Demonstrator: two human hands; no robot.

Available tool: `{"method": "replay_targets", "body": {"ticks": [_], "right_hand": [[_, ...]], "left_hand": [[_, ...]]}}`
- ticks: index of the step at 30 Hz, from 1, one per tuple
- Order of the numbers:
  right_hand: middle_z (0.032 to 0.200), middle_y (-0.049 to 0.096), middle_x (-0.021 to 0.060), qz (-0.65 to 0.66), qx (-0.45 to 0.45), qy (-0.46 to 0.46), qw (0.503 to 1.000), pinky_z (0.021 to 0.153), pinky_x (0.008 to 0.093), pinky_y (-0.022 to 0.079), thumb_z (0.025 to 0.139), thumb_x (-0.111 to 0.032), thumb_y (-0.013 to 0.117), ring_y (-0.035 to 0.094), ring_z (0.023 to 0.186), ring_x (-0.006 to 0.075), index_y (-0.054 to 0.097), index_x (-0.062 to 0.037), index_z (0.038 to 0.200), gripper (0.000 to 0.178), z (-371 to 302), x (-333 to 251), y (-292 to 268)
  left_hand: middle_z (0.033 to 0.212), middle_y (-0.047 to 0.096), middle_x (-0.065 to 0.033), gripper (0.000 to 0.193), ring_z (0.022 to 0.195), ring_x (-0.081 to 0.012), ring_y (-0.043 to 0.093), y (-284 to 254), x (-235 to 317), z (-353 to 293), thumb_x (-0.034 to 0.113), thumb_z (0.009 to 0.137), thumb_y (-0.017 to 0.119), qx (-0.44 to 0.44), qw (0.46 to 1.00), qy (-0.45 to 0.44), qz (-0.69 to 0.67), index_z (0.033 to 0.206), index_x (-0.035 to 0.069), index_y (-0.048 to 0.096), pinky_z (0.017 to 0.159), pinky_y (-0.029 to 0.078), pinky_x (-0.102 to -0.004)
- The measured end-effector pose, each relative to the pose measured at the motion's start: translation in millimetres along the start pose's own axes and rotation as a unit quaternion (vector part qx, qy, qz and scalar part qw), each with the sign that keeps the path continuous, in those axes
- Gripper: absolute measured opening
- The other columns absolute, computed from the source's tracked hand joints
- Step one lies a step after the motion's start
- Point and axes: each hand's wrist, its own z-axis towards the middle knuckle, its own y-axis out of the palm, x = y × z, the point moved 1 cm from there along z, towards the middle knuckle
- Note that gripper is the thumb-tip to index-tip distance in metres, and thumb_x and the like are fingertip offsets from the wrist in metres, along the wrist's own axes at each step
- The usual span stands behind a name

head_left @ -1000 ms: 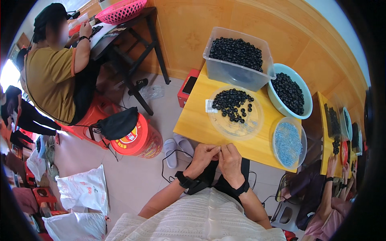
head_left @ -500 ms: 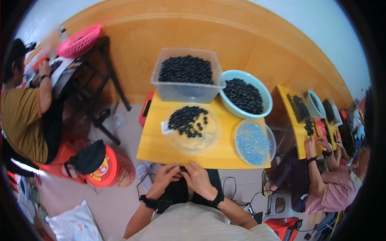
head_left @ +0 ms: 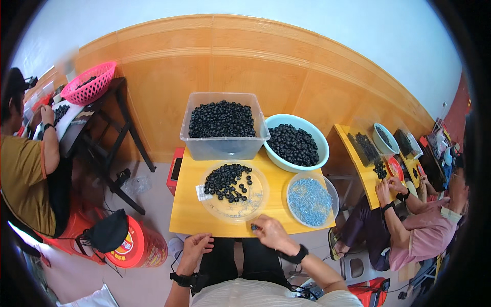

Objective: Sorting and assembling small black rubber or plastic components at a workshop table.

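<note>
My right hand [head_left: 272,234] is over the front edge of the yellow table [head_left: 189,215], pinching a small black round piece [head_left: 254,226] between thumb and fingertips. Lower and to the left, my left hand [head_left: 196,249] hangs above my lap, its fingers loosely apart with nothing visible in them. In front of my hands is a shallow round clear tray [head_left: 258,204] with loose black round pieces [head_left: 225,181] and some thin small bits. To its right stands a round clear dish [head_left: 333,197] full of small bluish, silvery slender parts [head_left: 309,201].
Behind the tray, a clear plastic box [head_left: 220,149] and a light blue basin [head_left: 302,166] hold many black pieces. A person [head_left: 30,174] works at a dark table on the left, beside a red bucket [head_left: 146,245]; another person [head_left: 414,235] works at a yellow table on the right.
My hands were together over my lap at a small black piece. They have separated: the right rose to the table edge with a piece, the left moved slightly left and down. The view has tilted up.
</note>
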Motion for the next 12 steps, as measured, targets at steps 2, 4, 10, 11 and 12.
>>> {"method": "replay_targets", "body": {"ticks": [2,4,10,11,12], "right_hand": [[0.086,0.058,0.0196,-0.042,-0.006,0.021,0.999,0.073,0.0422,0.047,0.070,-0.003,0.055,0.057,0.082,0.0369,0.060,-0.0002,0.094,0.025,16,5,-27],[0.084,0.058,0.0204,-0.083,0.050,0.020,0.995,0.072,0.0425,0.047,0.071,-0.004,0.057,0.057,0.080,0.0368,0.062,0.0000,0.092,0.022,35,13,-51],[0.084,0.060,0.0190,-0.123,0.072,0.054,0.988,0.066,0.0393,0.047,0.071,-0.008,0.062,0.060,0.075,0.0334,0.063,0.0013,0.091,0.022,55,13,-87],[0.081,0.062,0.0178,-0.139,0.057,0.063,0.987,0.063,0.0371,0.047,0.072,-0.008,0.062,0.061,0.071,0.0304,0.064,0.0014,0.090,0.021,56,13,-87],[0.081,0.062,0.0178,-0.139,0.059,0.067,0.986,0.063,0.0371,0.047,0.072,-0.008,0.062,0.061,0.071,0.0304,0.064,0.0014,0.090,0.021,54,14,-88]], "left_hand": [[0.089,0.062,-0.0095,0.026,0.076,-0.0150,0.061,-1,-1,-2,0.018,0.087,0.056,-0.003,1.000,-0.001,0.004,0.105,-0.001,0.058,0.067,0.050,-0.0248],[0.091,0.062,-0.0098,0.025,0.075,-0.0156,0.061,-3,-2,-3,0.017,0.087,0.056,0.013,1.000,0.004,-0.010,0.104,0.000,0.058,0.066,0.051,-0.0252],[0.094,0.062,-0.0105,0.028,0.081,-0.0180,0.062,-5,-4,-3,0.021,0.087,0.056,0.009,1.000,-0.005,-0.009,0.107,0.001,0.058,0.071,0.051,-0.0267],[0.094,0.062,-0.0105,0.028,0.081,-0.0180,0.062,-6,-5,-3,0.021,0.087,0.056,0.005,1.000,-0.005,-0.007,0.107,0.001,0.058,0.071,0.051,-0.0267],[0.095,0.062,-0.0108,0.028,0.081,-0.0182,0.062,-8,-7,-1,0.021,0.087,0.056,0.005,1.000,-0.007,-0.005,0.107,0.002,0.058,0.071,0.051,-0.0264]]}}
